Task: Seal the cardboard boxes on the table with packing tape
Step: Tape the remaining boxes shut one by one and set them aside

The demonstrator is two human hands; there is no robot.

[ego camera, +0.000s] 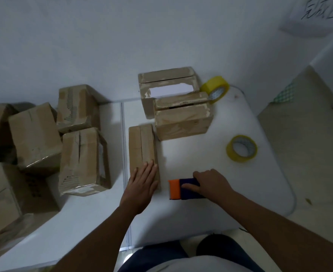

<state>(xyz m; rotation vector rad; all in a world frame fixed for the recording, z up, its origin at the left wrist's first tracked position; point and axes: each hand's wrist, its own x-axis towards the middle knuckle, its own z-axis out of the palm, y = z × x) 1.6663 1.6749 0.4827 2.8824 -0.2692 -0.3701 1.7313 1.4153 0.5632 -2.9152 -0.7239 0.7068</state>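
Here left hand (pixel 142 185) flat on box (pixel 143 152); right hand (pixel 210 183) holds tape cutter (pixel 181 189).

Plain white wall (pixel 122 36) across the back. High on the right of it, a white sheet of paper (pixel 310 20) with dark handwriting, too blurred to read. Down the right side, pale beige floor (pixel 308 144), with a corner of green checked cloth (pixel 284 94) at its far edge. At the bottom, dark trousers (pixel 220 246) and a strip of white shirt (pixel 210 264)
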